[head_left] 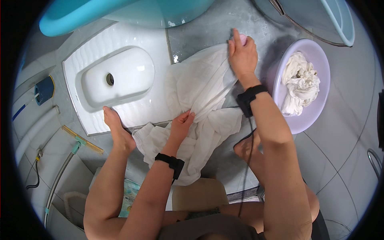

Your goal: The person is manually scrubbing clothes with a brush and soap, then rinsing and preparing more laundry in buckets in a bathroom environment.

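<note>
in the head view, the white cloth point(204, 72) lies spread and rumpled on the grey floor point(196, 36), between and below the two hands; its upper part is drawn fairly flat in long creases, while its lower part is gathered in loose folds reaching toward the person.

the left hand point(182, 126) is at the middle of the white cloth, thumb and fingers pinching a fold of it. the right hand point(244, 58) is at the cloth's far right corner, back of the hand up, index finger stretched out, the other fingers curled round a small pink bar point(243, 39) that shows only in part. the palm is hidden, so i cannot tell whether it also presses on the cloth. each wrist wears a black band, the right one point(245, 102) with a dark cable point(250, 168) near it.

to the left of the white cloth is a white squat toilet point(132, 64), its near right edge partly covered by the cloth. beyond the cloth, to the far left, is a turquoise tub point(72, 24), and to the far right a pale blue bucket point(336, 20). to the right of the cloth, well apart from it, a lavender basin point(324, 76) holds bunched white fabric point(302, 82). a bare foot point(118, 128) is at the cloth's left side, and a beige stool point(199, 195) is just on its near side.
</note>
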`<action>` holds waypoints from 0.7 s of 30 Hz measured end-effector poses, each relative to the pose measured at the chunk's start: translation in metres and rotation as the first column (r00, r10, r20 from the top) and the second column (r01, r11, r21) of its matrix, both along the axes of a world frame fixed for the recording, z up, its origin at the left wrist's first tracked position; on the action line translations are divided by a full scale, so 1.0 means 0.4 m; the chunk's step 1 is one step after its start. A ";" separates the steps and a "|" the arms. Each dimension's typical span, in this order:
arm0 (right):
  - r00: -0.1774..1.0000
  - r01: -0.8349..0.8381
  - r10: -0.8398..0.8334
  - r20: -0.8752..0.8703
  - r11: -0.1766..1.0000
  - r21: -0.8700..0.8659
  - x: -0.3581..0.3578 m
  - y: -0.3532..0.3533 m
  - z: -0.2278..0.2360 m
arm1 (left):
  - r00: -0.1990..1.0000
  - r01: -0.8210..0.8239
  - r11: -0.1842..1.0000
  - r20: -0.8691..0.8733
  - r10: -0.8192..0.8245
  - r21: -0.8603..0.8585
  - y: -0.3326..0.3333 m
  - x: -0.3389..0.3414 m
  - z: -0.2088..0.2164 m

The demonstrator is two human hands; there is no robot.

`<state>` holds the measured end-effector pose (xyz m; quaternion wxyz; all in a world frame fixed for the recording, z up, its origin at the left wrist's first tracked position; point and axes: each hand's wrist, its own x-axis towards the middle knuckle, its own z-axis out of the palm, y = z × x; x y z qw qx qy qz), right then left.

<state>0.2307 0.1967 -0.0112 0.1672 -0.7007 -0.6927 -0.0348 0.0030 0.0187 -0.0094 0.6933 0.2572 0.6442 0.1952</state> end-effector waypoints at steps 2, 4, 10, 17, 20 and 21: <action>0.916 0.223 -0.298 -0.268 0.934 -0.279 -0.106 -0.056 -0.019 | 0.998 0.003 1.000 -0.056 -0.003 0.005 -0.010 -0.027 0.017; 0.828 0.203 -0.430 -0.359 0.827 -0.524 -0.187 -0.125 0.023 | 0.994 0.052 0.999 -0.099 -0.051 -0.001 -0.023 -0.036 0.017; 0.962 0.032 -0.121 -0.244 0.939 -0.342 -0.025 -0.026 0.046 | 1.000 0.012 1.000 0.018 -0.012 -0.009 0.012 0.002 0.029; 0.843 -0.049 -0.317 -0.434 0.759 -0.649 -0.186 -0.175 0.086 | 0.980 0.159 0.986 -0.111 -0.164 -0.057 -0.019 -0.037 -0.002; 0.879 -0.032 -0.302 -0.370 0.736 -0.676 -0.128 -0.128 0.063 | 0.999 0.042 0.998 -0.006 -0.041 0.046 -0.012 -0.028 0.007; 0.994 -0.097 0.075 -0.081 0.945 -0.313 -0.076 -0.099 0.033 | 0.999 0.043 0.998 -0.004 -0.042 0.052 -0.007 -0.021 0.016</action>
